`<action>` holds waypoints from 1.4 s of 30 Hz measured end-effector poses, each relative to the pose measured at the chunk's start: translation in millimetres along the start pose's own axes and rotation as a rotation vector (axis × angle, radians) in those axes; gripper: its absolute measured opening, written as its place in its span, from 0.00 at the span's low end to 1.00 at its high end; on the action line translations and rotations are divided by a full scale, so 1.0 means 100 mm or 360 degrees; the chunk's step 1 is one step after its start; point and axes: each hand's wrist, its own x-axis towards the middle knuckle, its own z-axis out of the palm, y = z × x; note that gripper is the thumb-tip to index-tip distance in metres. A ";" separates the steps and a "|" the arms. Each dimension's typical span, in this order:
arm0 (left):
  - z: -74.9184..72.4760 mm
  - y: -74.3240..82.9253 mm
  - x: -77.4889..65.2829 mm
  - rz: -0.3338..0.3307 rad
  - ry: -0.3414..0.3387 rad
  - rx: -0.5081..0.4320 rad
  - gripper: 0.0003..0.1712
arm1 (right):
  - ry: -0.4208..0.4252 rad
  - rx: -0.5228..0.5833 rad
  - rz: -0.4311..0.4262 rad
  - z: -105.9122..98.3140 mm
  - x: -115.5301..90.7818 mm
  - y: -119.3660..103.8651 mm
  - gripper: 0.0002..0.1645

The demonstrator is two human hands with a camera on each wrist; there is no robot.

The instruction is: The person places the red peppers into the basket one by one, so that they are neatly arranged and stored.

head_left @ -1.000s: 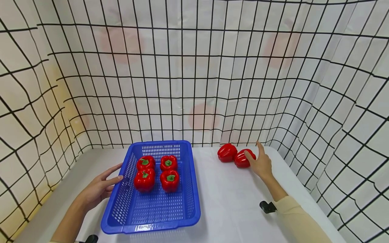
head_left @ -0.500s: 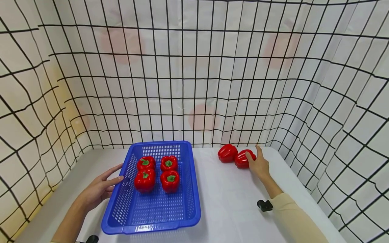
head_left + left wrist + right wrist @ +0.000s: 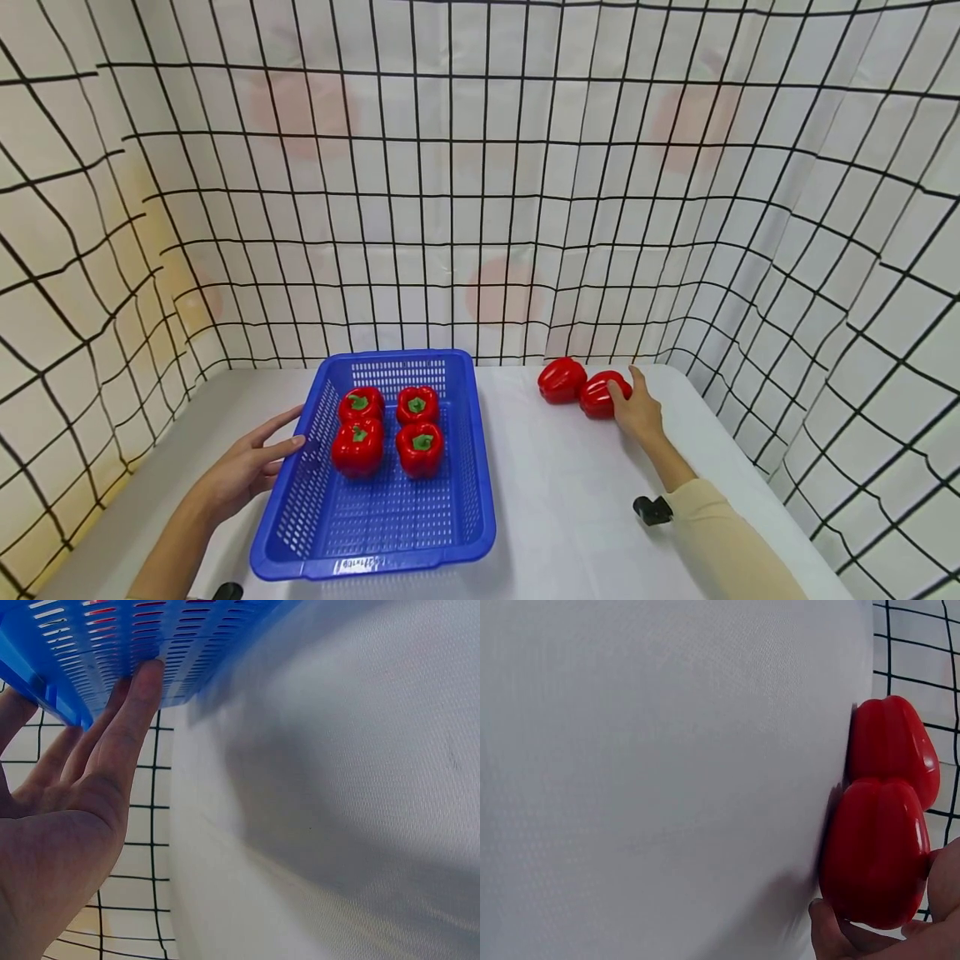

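Observation:
A blue plastic basket stands left of the middle, with several red bell peppers inside, green stems up. My left hand is at the basket's left side, fingers fairly straight. In the left wrist view, fingertips meet the slotted outer wall, and the thumb reaches the rim. Two more bell peppers lie on their sides at the back right. My right hand holds the nearer bell pepper between thumb and fingers. The other bell pepper sits right against it, on its left.
A white cloth covers the table. Black wire mesh backed with white sheeting rises behind and on both sides. Both peppers at right lie close to the back mesh. A black wrist camera sits at the right sleeve.
My right hand has moved slightly left and down in the view, its fingers closing in around the nearer pepper. The left hand, the basket and its peppers have stayed put.

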 end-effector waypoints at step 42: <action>0.02 0.03 -0.02 0.0010 0.0023 0.0035 0.47 | -0.0019 0.0065 -0.0270 -0.08 -0.33 -0.34 0.48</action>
